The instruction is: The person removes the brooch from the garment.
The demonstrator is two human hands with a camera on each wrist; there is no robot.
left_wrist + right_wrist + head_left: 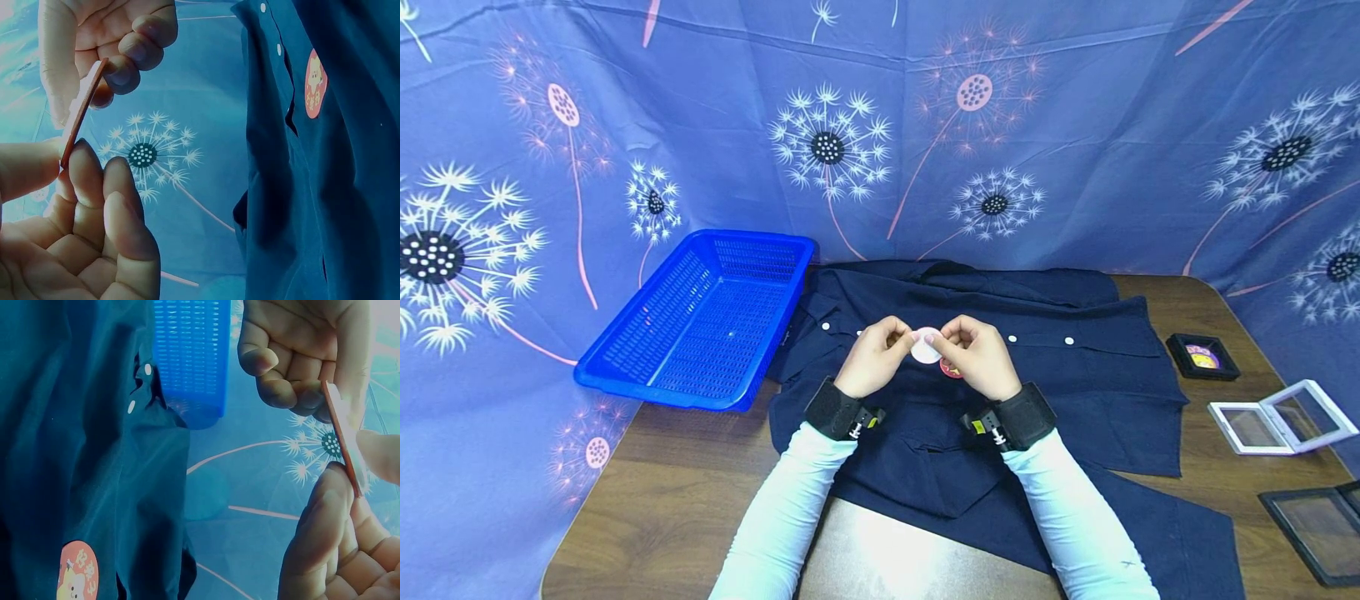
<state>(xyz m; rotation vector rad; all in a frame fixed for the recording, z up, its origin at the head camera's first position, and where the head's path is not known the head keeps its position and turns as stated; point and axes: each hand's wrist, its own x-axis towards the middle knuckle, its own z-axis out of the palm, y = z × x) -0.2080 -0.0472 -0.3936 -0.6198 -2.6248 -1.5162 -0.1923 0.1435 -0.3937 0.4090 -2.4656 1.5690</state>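
A round patch, pale on the face towards me and reddish along its edge, is held between my two hands above a dark navy shirt. My left hand pinches its left rim between thumb and fingers. On the opposite rim, the thumb and fingers of my right hand pinch it too. Seen edge-on in the left wrist view, the patch looks thin and stiff. A second round patch, red with a cartoon figure, lies on the shirt front, partly hidden by my right hand in the head view.
A blue plastic basket stands to the left. Along the table's right side are a black case with a colourful round piece inside, an opened white-framed case and a black-framed clear case. Patterned cloth hangs behind the table.
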